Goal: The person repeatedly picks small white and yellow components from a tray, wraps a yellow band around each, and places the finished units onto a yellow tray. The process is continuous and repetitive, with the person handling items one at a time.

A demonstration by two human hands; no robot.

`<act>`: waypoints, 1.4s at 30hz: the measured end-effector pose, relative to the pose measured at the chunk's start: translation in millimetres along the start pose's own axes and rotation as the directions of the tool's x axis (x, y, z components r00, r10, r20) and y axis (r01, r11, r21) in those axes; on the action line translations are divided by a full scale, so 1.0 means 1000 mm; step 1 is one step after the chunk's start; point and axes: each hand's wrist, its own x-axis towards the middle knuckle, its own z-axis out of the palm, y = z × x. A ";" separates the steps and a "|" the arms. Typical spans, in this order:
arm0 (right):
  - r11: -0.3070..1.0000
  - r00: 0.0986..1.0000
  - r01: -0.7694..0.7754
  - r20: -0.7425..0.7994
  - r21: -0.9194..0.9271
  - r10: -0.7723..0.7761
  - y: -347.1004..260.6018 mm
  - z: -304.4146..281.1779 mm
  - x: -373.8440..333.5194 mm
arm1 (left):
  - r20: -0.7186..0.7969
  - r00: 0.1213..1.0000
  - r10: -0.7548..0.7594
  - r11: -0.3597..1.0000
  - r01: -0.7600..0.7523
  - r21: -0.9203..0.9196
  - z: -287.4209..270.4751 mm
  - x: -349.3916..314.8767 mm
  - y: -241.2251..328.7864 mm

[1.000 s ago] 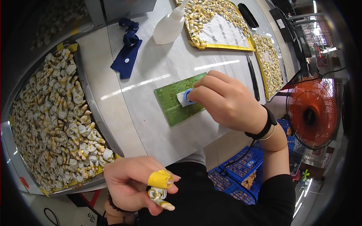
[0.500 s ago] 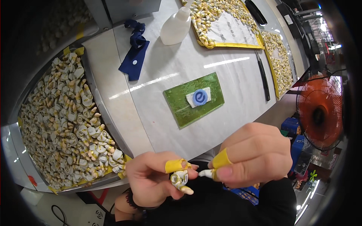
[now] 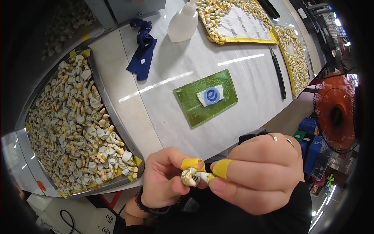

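Note:
My left hand (image 3: 160, 183) is closed around a small white figurine torso (image 3: 189, 177) with gold stripes and a skin-coloured tip. Between the thumb and forefinger of my right hand (image 3: 261, 171) is a small white-and-yellow limb piece (image 3: 205, 177). The limb piece meets the side of the torso, though the fingers partly cover the contact. Yellow tape wraps a fingertip on each hand. Beyond the hands, a green glass plate (image 3: 193, 113) carries a blue round cap (image 3: 212, 96) on a white pad (image 3: 201, 98).
At the left stands a large tray (image 3: 136, 171) heaped with similar torsos. Yellow-edged trays of small limb pieces (image 3: 210, 31) lie at the far right, beside a black pen-like tool (image 3: 278, 74). A white squeeze bottle (image 3: 182, 25) and a navy cloth (image 3: 142, 58) sit further back. An orange fan (image 3: 336, 113) is at the right.
My right hand has moved left, bringing the limb piece from a small gap to the torso. In my left hand the torso has turned. The whole view has shifted slightly.

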 end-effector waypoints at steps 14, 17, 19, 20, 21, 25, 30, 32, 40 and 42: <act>0.811 0.950 -0.291 0.056 0.508 0.306 -0.002 0.005 -0.009 | 0.345 0.835 0.430 0.445 -0.528 0.724 0.005 0.006 0.013; 0.768 0.971 -0.211 0.041 0.605 0.235 0.004 0.009 -0.015 | 0.420 0.810 0.410 0.229 -0.537 0.812 0.011 0.002 0.018; 0.743 0.969 -0.221 0.059 0.632 0.239 0.003 0.007 -0.015 | 0.416 0.808 0.418 0.166 -0.518 0.839 0.014 0.000 0.017; 0.734 0.971 -0.219 0.067 0.643 0.231 0.003 0.006 -0.014 | 0.427 0.797 0.427 0.151 -0.528 0.835 0.015 -0.002 0.018; 0.734 0.975 -0.207 0.073 0.647 0.210 0.005 0.005 -0.013 | 0.439 0.787 0.434 0.136 -0.539 0.832 0.016 -0.002 0.018; 0.757 0.983 -0.165 0.048 0.632 0.175 0.005 0.006 -0.014 | 0.446 0.744 0.498 0.174 -0.590 0.789 0.017 0.000 0.013; 0.761 0.984 -0.169 0.065 0.627 0.165 0.005 0.002 -0.014 | 0.467 0.749 0.470 0.139 -0.585 0.799 0.018 0.001 0.015; 0.773 0.983 -0.175 0.064 0.609 0.171 0.005 0.002 -0.015 | 0.465 0.750 0.471 0.141 -0.584 0.799 0.017 0.001 0.014; 0.868 0.978 -0.187 0.004 0.461 0.209 -0.002 0.004 -0.016 | 0.423 0.743 0.519 0.052 -0.521 0.852 0.021 0.003 0.010; 0.876 0.977 -0.189 -0.007 0.444 0.215 -0.003 0.006 -0.019 | 0.482 0.692 0.537 0.005 -0.574 0.819 0.012 0.004 0.006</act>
